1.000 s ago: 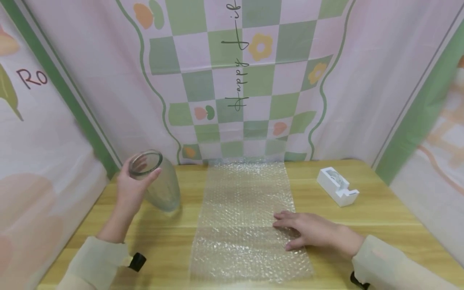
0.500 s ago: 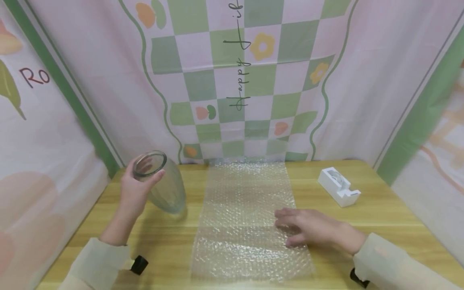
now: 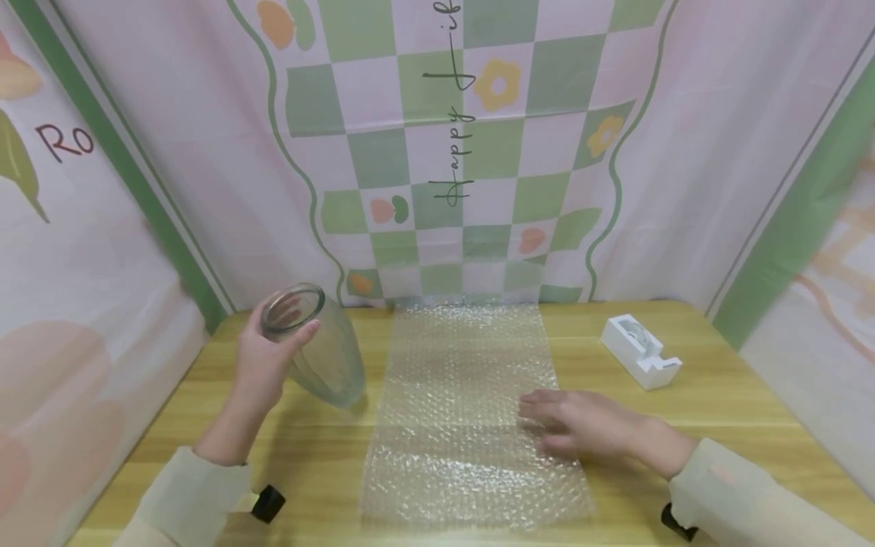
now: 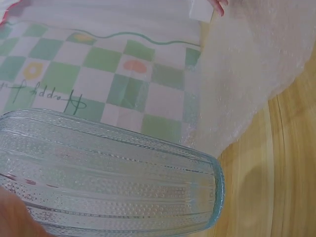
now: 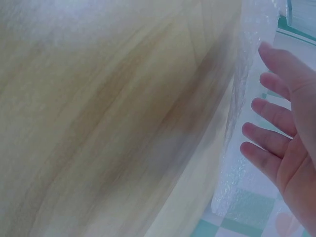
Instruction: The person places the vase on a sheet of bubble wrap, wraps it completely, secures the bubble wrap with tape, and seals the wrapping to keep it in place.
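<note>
My left hand [image 3: 270, 346] grips a clear ribbed glass vase [image 3: 331, 353] near its rim, thumb on the near side and fingers around the far side. The vase is tilted, its base pointing down and to the right, close to the bubble wrap's left edge. In the left wrist view the vase [image 4: 113, 173] shows vertical ribs and rows of small bumps. A sheet of bubble wrap [image 3: 454, 456] lies flat down the middle of the table. Over its right edge hovers my right hand [image 3: 591, 422], fingers extended and holding nothing; the right wrist view shows its spread fingers [image 5: 274, 116].
A white tape dispenser [image 3: 639, 353] stands at the right rear of the wooden table [image 3: 314, 479]. Behind the table hangs a checkered cloth backdrop [image 3: 437, 152], with printed cloth on both sides. The wrap's far end reaches the backdrop.
My left hand has carried the vase a little to the right, toward the bubble wrap. My right hand has shifted slightly, staying over the wrap's right edge.
</note>
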`<action>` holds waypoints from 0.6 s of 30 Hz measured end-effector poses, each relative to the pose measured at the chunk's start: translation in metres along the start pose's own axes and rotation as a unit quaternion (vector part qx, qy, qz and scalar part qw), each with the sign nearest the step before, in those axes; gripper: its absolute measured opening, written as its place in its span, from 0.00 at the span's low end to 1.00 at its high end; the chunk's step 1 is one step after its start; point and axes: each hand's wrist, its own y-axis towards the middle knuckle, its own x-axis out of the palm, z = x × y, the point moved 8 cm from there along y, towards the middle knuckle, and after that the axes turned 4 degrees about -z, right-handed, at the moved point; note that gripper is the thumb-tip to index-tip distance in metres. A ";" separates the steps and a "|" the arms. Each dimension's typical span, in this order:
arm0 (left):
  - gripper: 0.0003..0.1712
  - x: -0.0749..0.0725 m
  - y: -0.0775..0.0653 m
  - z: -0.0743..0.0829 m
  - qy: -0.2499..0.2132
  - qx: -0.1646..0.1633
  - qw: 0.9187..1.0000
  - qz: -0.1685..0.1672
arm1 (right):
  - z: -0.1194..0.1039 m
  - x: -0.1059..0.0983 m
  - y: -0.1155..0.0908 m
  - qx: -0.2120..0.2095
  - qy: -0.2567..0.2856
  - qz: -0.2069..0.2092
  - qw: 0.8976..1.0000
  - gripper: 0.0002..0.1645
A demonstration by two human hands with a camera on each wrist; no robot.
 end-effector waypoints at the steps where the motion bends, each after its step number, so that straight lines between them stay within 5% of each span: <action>1: 0.39 0.002 -0.001 0.000 -0.003 -0.001 1.000 -0.004 | -0.001 -0.001 0.000 -0.003 -0.002 0.005 1.000 0.31; 18: 0.37 0.022 -0.015 0.003 -0.028 -0.014 0.999 -0.044 | -0.011 -0.014 0.003 -0.008 -0.014 0.084 0.996 0.20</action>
